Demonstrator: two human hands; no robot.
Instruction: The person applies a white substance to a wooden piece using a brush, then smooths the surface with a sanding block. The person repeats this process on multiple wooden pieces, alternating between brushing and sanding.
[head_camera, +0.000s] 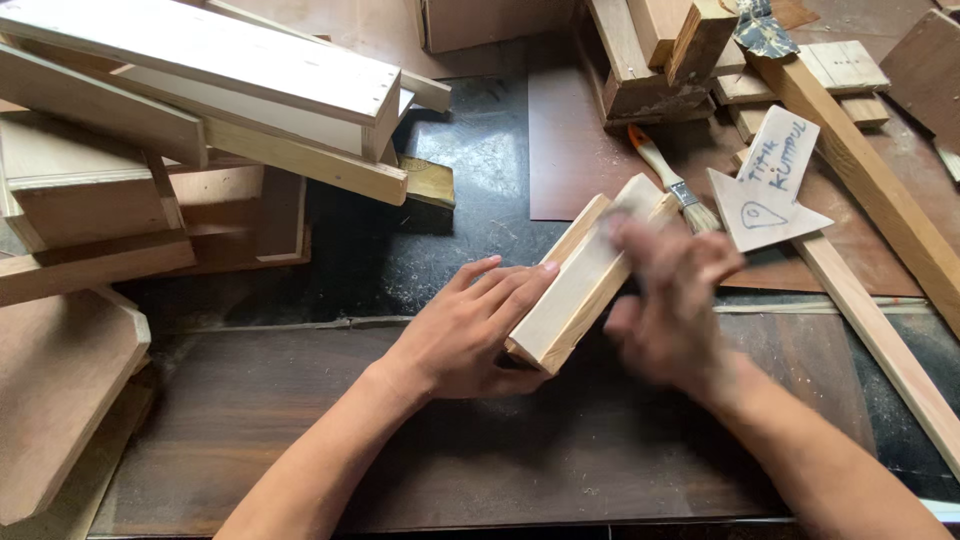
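**Two hands on a pale wood block**

Your left hand (470, 330) is at the middle of the view. Its fingers are wrapped around the low end of a pale wood block (590, 270), so the grip is clamped on the block. The block lies tilted, running from the middle up toward 1 o'clock, over the dark tabletop (400, 450).

Your right hand (670, 310) is just beside the block, at 3 o'clock from it. It is blurred. It touches the block's right side, but you cannot tell if its grip is shut or apart.

A little farther, at 1 o'clock, a small paintbrush (672, 182) lies just past the block's top end. Next to it, at 2 o'clock, is an arrow-shaped wood sign (768, 185) with writing on it. A long wood strip (880, 335) runs under the sign toward 4 o'clock.

Far off at 10 o'clock sits a pile of wood planks (200, 110). At 12 o'clock, more wood pieces (660, 60) are stacked.
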